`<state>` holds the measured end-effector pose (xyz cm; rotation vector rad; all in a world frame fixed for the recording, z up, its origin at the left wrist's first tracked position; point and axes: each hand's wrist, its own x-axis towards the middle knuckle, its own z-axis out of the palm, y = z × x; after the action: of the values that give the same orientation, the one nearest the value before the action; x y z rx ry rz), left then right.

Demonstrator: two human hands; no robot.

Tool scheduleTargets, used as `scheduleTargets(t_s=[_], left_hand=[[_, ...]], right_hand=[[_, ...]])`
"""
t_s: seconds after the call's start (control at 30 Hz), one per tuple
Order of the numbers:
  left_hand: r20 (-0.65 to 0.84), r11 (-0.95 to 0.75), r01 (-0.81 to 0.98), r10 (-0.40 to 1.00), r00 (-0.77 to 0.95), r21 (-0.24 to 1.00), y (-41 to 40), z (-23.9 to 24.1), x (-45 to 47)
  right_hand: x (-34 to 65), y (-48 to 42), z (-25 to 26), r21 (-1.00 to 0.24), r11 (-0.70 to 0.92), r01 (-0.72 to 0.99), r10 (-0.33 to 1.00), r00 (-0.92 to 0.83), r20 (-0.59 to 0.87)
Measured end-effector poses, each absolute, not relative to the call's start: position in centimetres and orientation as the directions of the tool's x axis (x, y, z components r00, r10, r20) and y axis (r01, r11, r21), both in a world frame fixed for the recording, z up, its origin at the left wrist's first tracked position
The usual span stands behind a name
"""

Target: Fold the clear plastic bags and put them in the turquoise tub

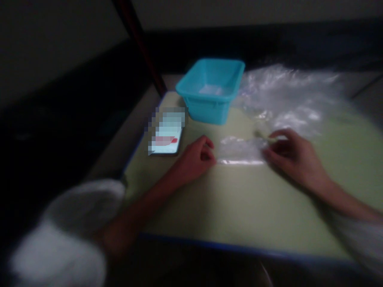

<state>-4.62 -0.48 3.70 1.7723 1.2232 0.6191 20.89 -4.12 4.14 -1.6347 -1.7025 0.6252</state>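
Right hand (299,157) meets the clear bag (243,152), long axis running left-right.

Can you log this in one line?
clear bag: on table; left hand: at bag's left end; right hand: at bag's right end, near blurred yellowish item

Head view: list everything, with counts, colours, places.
table: 1, pale yellow-green, blue edge, centre
basin: 1, turquoise, table's far side
contents: count unclear, whitish, inside basin
plastic sheeting: count unclear, clear, right of basin
phone: 1, pale lit screen, table's left
pole: 1, dark red, upper left
wall: count unclear, grey, top
plastic piece: 1, clear, mid-table
slim item: 1, pale yellow-green, piece's right end
sleeves: 2, whitish, lower corners
left hand: 1, bare, piece's left end
right hand: 1, bare, at slim item
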Motion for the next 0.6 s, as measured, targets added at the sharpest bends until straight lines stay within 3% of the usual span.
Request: scheduleTargets(t_s=[0.43, 0.6], left_hand=[[-0.054, -0.138, 0.57, 0.95, 0.307, 0.81, -1.1, 3.4, -3.5], [-0.027, -0.177, 0.611, 0.951, 0.309, 0.772, -1.0, 2.9, -3.4]], right_hand=[[21.1, -3.6, 3.5, -0.639, 0.184, 0.747, 0.97, -0.034, 0.24], [21.2, -3.7, 3.4, -0.456, 0.282, 0.844, 0.917, -0.097, 0.387]])
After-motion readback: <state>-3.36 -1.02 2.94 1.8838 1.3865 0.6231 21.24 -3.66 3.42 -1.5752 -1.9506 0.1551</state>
